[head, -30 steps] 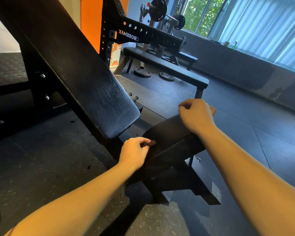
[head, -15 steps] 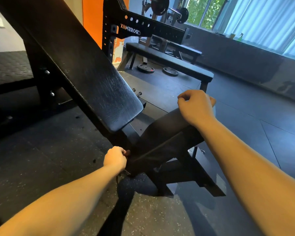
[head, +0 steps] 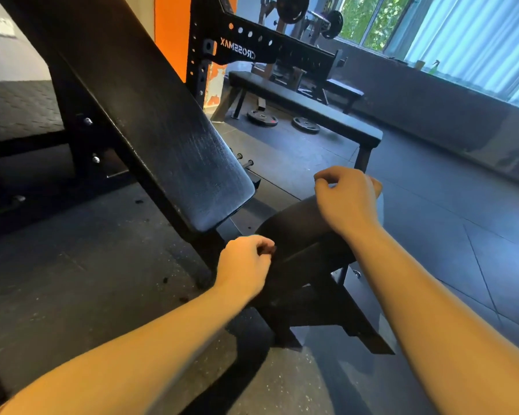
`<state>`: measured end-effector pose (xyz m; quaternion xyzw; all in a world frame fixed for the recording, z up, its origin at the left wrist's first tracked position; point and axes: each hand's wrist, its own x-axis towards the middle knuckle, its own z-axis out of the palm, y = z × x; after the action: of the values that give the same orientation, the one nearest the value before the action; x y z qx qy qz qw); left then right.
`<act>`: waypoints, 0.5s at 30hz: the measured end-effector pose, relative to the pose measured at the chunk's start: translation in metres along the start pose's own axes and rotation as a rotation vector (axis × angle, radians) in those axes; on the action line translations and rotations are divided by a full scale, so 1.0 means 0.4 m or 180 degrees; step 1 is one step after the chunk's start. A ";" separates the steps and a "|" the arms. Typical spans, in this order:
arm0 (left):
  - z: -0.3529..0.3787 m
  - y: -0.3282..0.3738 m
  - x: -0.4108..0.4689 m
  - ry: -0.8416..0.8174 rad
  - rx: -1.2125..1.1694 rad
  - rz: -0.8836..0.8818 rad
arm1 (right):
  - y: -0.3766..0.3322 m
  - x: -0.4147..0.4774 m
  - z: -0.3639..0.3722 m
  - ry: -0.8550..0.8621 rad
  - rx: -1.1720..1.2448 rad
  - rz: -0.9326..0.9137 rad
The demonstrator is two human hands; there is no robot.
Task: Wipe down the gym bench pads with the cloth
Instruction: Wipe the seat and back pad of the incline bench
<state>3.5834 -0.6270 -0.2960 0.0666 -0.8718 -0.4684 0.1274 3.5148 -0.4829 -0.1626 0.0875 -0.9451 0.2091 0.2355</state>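
While the left hand [head: 243, 265] curled at the seat pad's [head: 294, 229] near edge, at its seven o'clock, its fingers pinched a dark fold, seemingly the cloth [head: 269, 250]. The right hand [head: 345, 199] gripped the pad's far end, at two o'clock, fingers curled over it. The back pad [head: 162, 130] sloped away toward eleven o'clock.

Lit by cool daylight from windows [head: 366, 22] upper right | dimmed toward left floor [head: 57, 280] | caught dull sheen on backrest pad [head: 192, 163] lower end | cast dark shadow under seat pad [head: 294, 226] | bowed straight lines at edges | looked slightly soft
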 end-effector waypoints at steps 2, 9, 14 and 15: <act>0.002 0.030 -0.006 0.0128 -0.0272 0.0195 | -0.005 0.001 -0.009 0.0047 0.0164 0.0034; 0.020 -0.045 -0.013 0.0110 -0.0274 0.0436 | 0.024 -0.085 -0.057 0.0799 0.1474 0.0580; -0.006 -0.173 -0.024 -0.0316 0.0620 -0.0399 | 0.058 -0.183 -0.067 0.1059 0.2006 0.0888; -0.012 -0.185 -0.023 -0.0329 0.0599 -0.0460 | 0.061 -0.191 -0.062 0.1084 0.2040 0.0910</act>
<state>3.5935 -0.6694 -0.3565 0.1168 -0.9102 -0.3952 0.0414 3.5853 -0.4450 -0.1881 -0.0119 -0.7819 0.5360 0.3181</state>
